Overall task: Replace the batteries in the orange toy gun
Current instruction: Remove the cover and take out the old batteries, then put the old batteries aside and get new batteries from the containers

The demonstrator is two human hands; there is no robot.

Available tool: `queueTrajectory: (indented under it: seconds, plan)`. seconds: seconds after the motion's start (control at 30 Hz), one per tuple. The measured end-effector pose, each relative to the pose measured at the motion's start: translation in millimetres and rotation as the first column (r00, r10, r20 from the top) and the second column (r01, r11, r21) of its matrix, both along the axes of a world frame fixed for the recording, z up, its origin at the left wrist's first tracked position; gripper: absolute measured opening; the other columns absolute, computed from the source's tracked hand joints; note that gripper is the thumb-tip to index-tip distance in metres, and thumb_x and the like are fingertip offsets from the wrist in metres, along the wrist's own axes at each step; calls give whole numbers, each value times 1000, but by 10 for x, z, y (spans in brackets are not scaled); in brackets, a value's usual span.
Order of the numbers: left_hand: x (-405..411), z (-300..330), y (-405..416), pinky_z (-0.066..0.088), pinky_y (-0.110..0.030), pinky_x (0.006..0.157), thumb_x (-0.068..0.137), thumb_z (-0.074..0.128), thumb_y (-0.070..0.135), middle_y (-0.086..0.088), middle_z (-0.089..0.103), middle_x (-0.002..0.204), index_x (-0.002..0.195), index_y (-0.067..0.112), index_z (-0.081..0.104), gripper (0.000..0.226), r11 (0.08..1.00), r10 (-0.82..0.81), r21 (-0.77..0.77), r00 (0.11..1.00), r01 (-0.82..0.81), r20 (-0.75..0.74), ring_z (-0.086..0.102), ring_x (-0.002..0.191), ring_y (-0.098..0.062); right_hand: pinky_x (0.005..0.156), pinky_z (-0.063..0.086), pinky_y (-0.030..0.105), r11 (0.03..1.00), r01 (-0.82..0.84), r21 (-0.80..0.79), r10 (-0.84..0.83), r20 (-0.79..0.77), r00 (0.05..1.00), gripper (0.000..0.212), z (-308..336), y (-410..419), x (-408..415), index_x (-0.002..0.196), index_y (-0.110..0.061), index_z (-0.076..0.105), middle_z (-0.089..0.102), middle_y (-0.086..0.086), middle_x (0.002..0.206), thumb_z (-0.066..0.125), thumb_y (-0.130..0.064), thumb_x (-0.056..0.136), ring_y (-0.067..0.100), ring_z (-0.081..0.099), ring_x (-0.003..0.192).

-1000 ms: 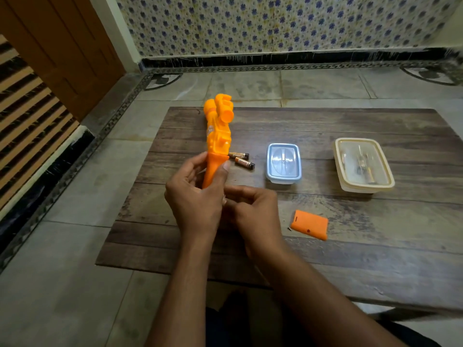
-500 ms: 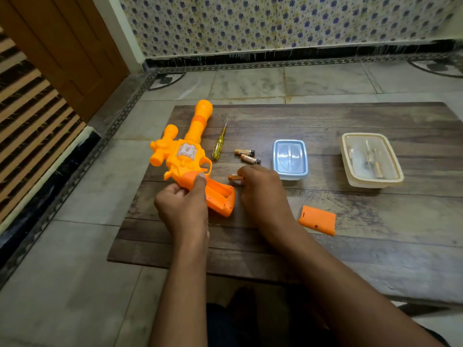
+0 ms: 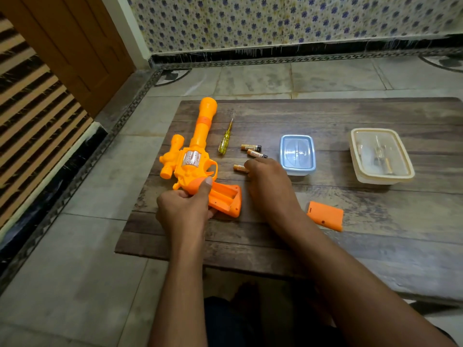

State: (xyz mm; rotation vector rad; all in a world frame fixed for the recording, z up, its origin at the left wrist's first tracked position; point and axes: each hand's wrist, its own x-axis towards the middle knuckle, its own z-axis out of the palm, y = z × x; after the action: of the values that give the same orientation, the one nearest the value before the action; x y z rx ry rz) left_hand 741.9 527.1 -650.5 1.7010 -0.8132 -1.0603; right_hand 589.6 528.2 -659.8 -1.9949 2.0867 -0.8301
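Note:
The orange toy gun (image 3: 193,156) lies flat on the wooden table (image 3: 350,246), barrel pointing away from me. Its grip faces me with the open battery compartment (image 3: 225,195) showing. My left hand (image 3: 184,210) grips the grip, thumb on top. My right hand (image 3: 269,189) pinches one end of a battery (image 3: 239,168) just right of the trigger. Two more batteries (image 3: 251,147) (image 3: 256,154) lie beyond it. The orange battery cover (image 3: 325,216) lies right of my right wrist.
A yellow screwdriver (image 3: 225,141) lies beside the barrel. A blue lidded box (image 3: 297,154) and a cream lidded box (image 3: 382,156) with small items inside stand on the right half of the table. Tiled floor surrounds the low table.
The gun went from upright in both hands to lying flat on the table. My right hand left the grip and moved right toward the loose batteries, with a battery at its fingertips.

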Motion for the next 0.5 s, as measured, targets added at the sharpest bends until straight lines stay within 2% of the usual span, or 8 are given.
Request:
queueTrajectory:
  seconds: [0.17, 0.23, 0.33, 0.4, 0.5]
  plan:
    - [30, 19, 41, 66, -55, 72, 78, 93, 27, -17, 72, 82, 69, 9, 55, 43, 1000, 10, 17, 999, -10, 47, 75, 66, -30, 66, 41, 41, 1000, -4, -10, 3, -12, 1000, 14, 2, 8, -23, 81, -6, 61, 68, 21, 97, 53, 4, 85, 42, 61, 94]
    - [36, 23, 60, 67, -54, 72, 79, 92, 28, -14, 71, 79, 68, 8, 57, 42, 1000, 2, 16, 997, -4, 73, 75, 65, -28, 64, 37, 37, 1000, -5, -15, 5, -16, 1000, 15, -5, 15, -23, 80, -6, 61, 68, 20, 95, 55, 6, 83, 42, 61, 92]
    - [47, 48, 103, 67, -50, 72, 81, 91, 31, -6, 70, 69, 69, 7, 62, 40, 1000, -9, 13, 987, 7, 159, 75, 61, -25, 64, 37, 37, 1000, -4, -28, 4, -19, 1000, 15, 6, 38, -23, 84, -4, 63, 68, 19, 97, 55, 8, 81, 41, 61, 93]
    - [67, 54, 115, 65, -45, 72, 79, 92, 38, -8, 73, 70, 72, 7, 68, 39, 1000, -21, 4, 964, 20, 265, 77, 67, -27, 64, 44, 39, 999, -14, -38, 13, -26, 1000, 18, 27, 53, -28, 89, -4, 65, 68, 19, 99, 55, 9, 82, 41, 61, 94]
    - [55, 86, 125, 48, -34, 68, 77, 91, 42, -9, 73, 89, 89, 6, 71, 43, 998, 5, -51, 890, 21, 455, 72, 88, -30, 67, 54, 44, 996, -15, -86, 14, -7, 1000, 24, 76, 88, -66, 99, -1, 70, 68, 19, 101, 61, 11, 80, 40, 64, 92]
